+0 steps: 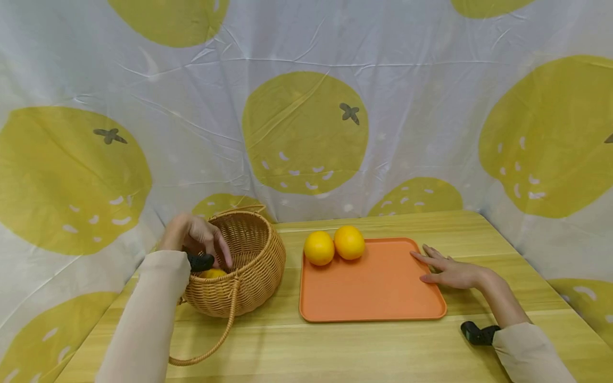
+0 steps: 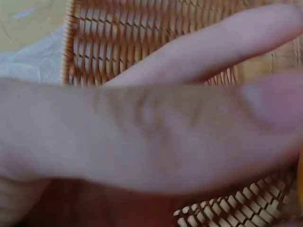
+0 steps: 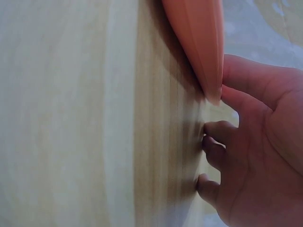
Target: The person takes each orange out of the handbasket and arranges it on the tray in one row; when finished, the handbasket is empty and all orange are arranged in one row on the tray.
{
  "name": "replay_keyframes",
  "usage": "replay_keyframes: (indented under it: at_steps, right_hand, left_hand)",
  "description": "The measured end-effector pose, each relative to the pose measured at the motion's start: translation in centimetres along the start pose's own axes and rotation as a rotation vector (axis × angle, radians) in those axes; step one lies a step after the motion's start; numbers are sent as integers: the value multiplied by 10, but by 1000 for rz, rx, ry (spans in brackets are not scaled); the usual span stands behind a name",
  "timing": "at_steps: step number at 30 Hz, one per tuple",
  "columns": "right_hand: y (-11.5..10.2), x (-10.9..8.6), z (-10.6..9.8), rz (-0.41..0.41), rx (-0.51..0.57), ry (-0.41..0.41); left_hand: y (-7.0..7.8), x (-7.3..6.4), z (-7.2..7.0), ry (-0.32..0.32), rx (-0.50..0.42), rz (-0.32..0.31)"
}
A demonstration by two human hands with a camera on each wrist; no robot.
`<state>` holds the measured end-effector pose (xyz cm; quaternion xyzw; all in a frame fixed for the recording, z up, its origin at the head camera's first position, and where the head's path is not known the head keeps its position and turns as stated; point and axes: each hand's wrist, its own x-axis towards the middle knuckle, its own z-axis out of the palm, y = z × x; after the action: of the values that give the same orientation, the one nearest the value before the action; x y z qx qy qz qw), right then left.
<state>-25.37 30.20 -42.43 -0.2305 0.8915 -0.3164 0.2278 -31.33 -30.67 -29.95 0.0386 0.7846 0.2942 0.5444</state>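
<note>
Table point(image 1: 373, 351) | orange point(image 1: 212, 273) in basket point(image 1: 261, 284), near left hand point(image 1: 202, 236), fingers apart | right hand point(image 1: 452, 272) spread, touching tray point(image 1: 373, 295)

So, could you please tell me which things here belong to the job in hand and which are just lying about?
Likely part of the job:
wicker basket, left grip inside
partly hidden orange inside the basket
coral tray, right grip at its edge
two oranges on the tray

Likely just surroundings:
wooden table
fruit-print cloth
black wrist devices

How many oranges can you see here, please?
3: one orange at the far left corner of the tray, a second orange beside it, a third orange partly visible in the wicker basket, which may hide more.
</note>
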Motion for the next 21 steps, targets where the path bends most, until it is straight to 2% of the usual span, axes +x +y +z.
replay_keyframes:
  at_steps: [8, 12, 21]
  right_hand:
    - [0, 1, 1, 3, 5, 7]
    - [-1, 0, 1, 3, -2, 7]
    - [-2, -1, 0, 3, 13, 0]
  left_hand:
    - [-2, 5, 3, 10, 31, -48]
    - [-6, 9, 1, 15, 14, -66]
    - [-10, 19, -9, -101, -59, -82]
